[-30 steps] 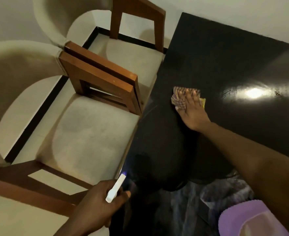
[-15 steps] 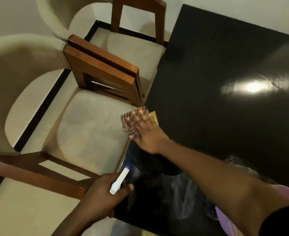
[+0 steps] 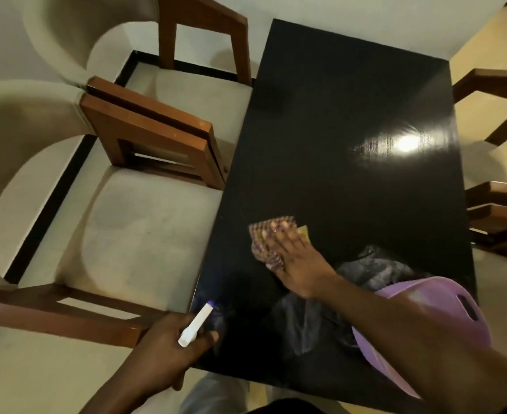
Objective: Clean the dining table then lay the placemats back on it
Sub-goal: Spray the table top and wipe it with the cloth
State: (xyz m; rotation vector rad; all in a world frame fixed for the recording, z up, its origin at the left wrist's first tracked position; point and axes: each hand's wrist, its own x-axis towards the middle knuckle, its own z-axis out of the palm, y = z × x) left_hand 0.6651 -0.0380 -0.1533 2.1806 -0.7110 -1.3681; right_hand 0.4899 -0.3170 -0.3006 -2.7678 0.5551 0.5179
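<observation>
The glossy black dining table (image 3: pixel 350 150) fills the right half of the view. My right hand (image 3: pixel 294 258) lies flat with straight fingers on a checked cleaning cloth (image 3: pixel 264 237), pressing it onto the near left part of the tabletop. My left hand (image 3: pixel 171 345) grips a small white tube-shaped object (image 3: pixel 195 324) at the table's near left corner. No placemat is in view.
Two cream upholstered chairs with brown wooden arms (image 3: pixel 156 130) stand tight against the table's left side. More wooden chair arms (image 3: pixel 497 210) show on the right. A lamp's glare (image 3: pixel 407 143) sits on the far right of the tabletop. A purple sleeve (image 3: pixel 425 324) covers my right arm.
My right hand swept the cloth from mid-table to the left edge, then back right onto the near part of the tabletop. My left hand kept its grip on the white object.
</observation>
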